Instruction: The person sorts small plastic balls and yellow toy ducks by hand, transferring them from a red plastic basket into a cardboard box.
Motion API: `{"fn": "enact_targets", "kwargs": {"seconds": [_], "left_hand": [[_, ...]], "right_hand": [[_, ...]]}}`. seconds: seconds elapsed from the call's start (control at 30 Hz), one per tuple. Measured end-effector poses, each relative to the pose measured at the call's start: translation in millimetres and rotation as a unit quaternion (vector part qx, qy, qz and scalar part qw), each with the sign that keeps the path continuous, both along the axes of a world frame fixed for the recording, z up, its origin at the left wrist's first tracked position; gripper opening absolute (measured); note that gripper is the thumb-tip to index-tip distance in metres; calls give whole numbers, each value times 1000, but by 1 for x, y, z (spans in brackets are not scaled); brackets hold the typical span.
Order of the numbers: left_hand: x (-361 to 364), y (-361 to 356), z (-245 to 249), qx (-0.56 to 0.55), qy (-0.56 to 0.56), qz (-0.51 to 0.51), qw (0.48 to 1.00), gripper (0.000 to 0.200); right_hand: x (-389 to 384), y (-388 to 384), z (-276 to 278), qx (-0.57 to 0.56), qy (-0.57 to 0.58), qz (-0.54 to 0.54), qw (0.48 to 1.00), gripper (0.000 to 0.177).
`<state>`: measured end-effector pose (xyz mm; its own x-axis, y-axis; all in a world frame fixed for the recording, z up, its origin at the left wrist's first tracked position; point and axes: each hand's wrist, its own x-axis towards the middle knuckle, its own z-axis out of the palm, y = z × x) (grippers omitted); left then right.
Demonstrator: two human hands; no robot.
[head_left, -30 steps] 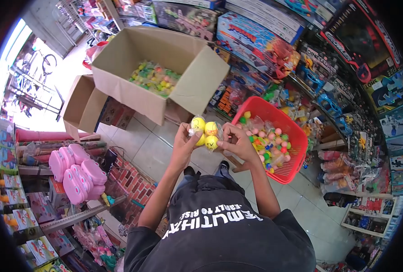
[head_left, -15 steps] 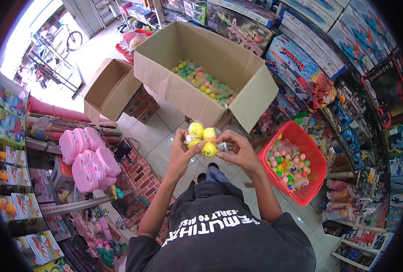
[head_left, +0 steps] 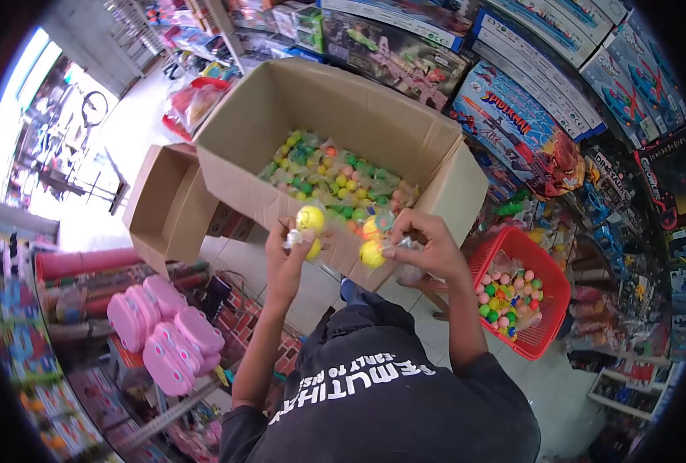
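Observation:
In my left hand [head_left: 282, 266] is a small clear plastic packet of yellow balls [head_left: 309, 219], its twisted end pinched between thumb and fingers. My right hand [head_left: 434, 245] grips a second packet of yellow balls [head_left: 371, 254], with an orange patch showing near its top. The two packets are apart, held in front of the near wall of a large open cardboard box [head_left: 238, 127]. Many bagged balls [head_left: 343, 183] in yellow, green, pink and orange cover the box's bottom.
To the right stands a red plastic basket [head_left: 553, 309] with pink, green and yellow balls. A smaller open carton [head_left: 148, 204] sits left of the large box. Pink cases [head_left: 169, 369] are stacked at lower left. Boxed toys [head_left: 505, 127] line the right side.
My hands have moved apart, separating the cluster of yellow balls into two packets. The view has shifted closer to the large box, showing more of the balls inside.

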<state>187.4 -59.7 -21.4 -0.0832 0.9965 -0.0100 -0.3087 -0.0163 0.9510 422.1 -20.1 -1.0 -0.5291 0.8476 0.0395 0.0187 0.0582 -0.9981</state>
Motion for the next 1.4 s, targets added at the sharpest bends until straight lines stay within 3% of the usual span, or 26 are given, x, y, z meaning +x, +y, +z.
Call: {"fn": "enact_targets", "kwargs": {"seconds": [0.07,0.13,0.2,0.27,0.33,0.37,0.43,0.53,0.6,0.67,0.73,0.8,0.87,0.97,1.17,1.23,1.4], "left_hand": [[-11,32,2,0,27,-16,999,18],[-13,61,7,-6,29,-18,999,19],[-24,85,6,54,184,-41,981,21],[-23,108,5,39,163,-55,984,23],[-29,133,3,41,249,-101,962,25],[-31,144,1,27,267,-118,956,22],[-34,167,4,5,288,-161,944,20],[-39,208,-5,-24,307,-234,922,18],[-39,232,-9,9,247,-322,914,20],[-41,255,-26,23,257,-346,902,23],[-38,272,-36,67,308,-397,862,25],[-31,289,-55,54,318,-419,849,30],[-25,298,-65,53,408,-446,795,35],[-16,308,-82,56,398,-466,788,36],[-5,319,-114,34,351,-524,775,36],[0,320,-119,-12,313,-542,780,36],[6,317,-124,-13,315,-553,772,34]], "right_hand": [[7,26,-1,43,-77,-38,995,19],[7,48,4,18,-66,-65,996,20],[9,68,1,-24,-167,-52,984,19],[6,85,-1,-9,-183,-54,982,19],[4,102,-4,58,-255,8,965,19],[3,111,-7,48,-258,0,965,19],[-2,124,-18,136,-324,48,935,21],[-9,153,-34,65,-408,105,905,22],[-15,173,-51,35,-456,119,881,23],[-25,192,-65,16,-501,134,855,23],[-38,201,-83,-23,-556,174,812,23],[-42,209,-109,-49,-564,185,803,24],[-49,207,-135,-71,-569,203,794,25],[-53,209,-167,-104,-597,267,749,30],[-55,188,-199,-139,-635,222,726,31],[-47,178,-226,-103,-643,202,731,31],[-50,153,-240,-110,-681,161,706,32]]}}
